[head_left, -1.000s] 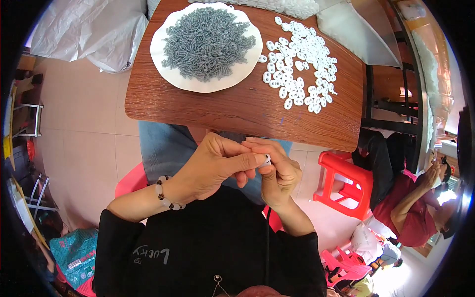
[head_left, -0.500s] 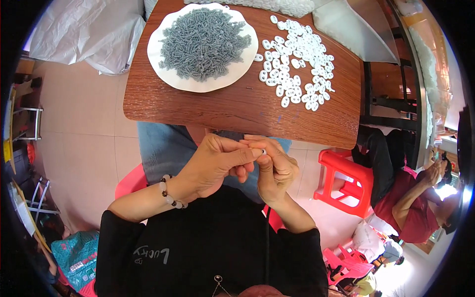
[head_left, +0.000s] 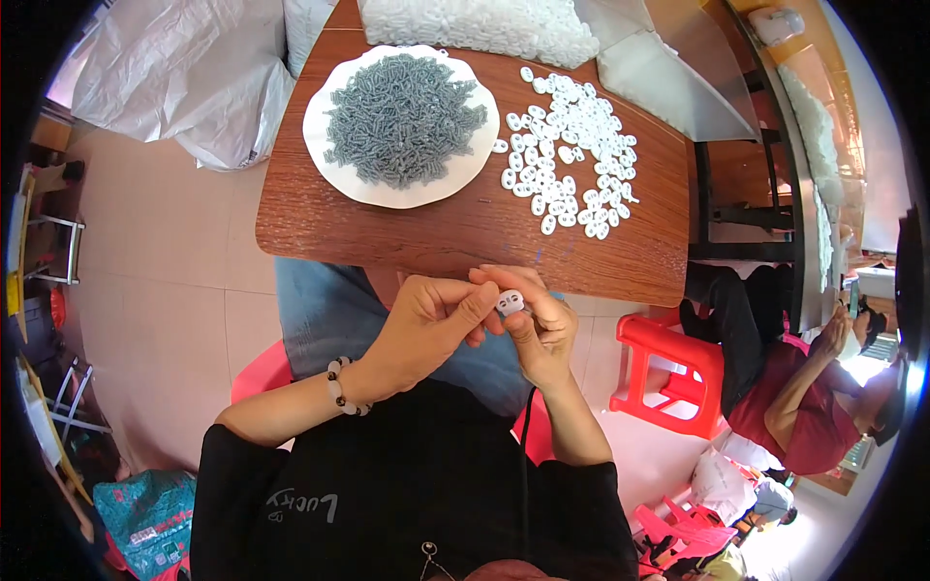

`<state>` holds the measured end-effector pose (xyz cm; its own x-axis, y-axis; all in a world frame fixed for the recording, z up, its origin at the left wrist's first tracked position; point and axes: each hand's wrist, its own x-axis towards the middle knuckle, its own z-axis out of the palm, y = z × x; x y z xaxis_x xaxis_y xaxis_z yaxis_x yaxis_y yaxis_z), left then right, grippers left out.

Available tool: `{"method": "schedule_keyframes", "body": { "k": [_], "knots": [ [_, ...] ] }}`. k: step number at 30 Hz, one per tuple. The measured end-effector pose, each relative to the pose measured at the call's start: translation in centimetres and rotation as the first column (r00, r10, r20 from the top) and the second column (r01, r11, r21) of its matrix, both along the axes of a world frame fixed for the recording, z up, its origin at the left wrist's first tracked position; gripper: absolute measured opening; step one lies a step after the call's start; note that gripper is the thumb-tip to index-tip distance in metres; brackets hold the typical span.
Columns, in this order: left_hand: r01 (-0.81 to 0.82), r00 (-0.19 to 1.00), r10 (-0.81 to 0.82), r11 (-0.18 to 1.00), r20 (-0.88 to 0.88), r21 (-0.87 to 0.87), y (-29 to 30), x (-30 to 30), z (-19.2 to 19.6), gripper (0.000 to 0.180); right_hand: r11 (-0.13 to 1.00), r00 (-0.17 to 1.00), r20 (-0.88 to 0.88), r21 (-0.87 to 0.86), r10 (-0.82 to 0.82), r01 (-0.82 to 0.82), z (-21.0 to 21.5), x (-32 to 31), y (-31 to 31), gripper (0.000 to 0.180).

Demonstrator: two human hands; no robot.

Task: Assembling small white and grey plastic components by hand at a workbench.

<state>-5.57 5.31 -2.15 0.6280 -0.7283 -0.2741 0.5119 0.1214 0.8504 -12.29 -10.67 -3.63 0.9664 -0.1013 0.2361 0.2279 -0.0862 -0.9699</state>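
Observation:
A small white oval cord lock point(head_left: 511, 303) with two holes faces up between my hands, just off the table's near edge. My right hand point(head_left: 544, 334) grips it between thumb and curled fingers. The thumb and forefinger of my left hand point(head_left: 441, 315) are pinched together against its left side. On the table, many similar white two-hole pieces point(head_left: 567, 160) lie loosely spread at the right. A white wavy-rimmed plate point(head_left: 389, 198) to their left carries a heap of small grey coil springs point(head_left: 402, 121).
The brown wooden table point(head_left: 387, 237) stands ahead of my lap. At its far side is a clear bag of white pieces point(head_left: 484, 29). A red plastic stool point(head_left: 668, 373) stands on the right, near a seated person in dark red point(head_left: 785, 407). White sacking point(head_left: 184, 87) hangs at the left.
The white cord lock, mostly covered by my fingers before, now shows its two-holed face. My left fingertips have shifted slightly left and my view has tilted, so the table sits lower.

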Motion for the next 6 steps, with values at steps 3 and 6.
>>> {"method": "schedule_keyframes", "body": {
  "k": [3, 6],
  "knots": [
    [0.004, 1.0, -0.004, 1.0, 0.023, -0.011, -0.05, 0.01, -0.15, 0.035, 0.999, 0.999, -0.02, 0.036, 0.034, -0.034, -0.04, 0.04, -0.34, 0.044],
    [0.012, 1.0, -0.012, 1.0, -0.02, -0.018, -0.15, 0.01, -0.29, 0.036, 1.0, 0.998, -0.055, 0.001, 0.03, -0.03, -0.36, -0.24, -0.96, 0.044]
  ]
}}
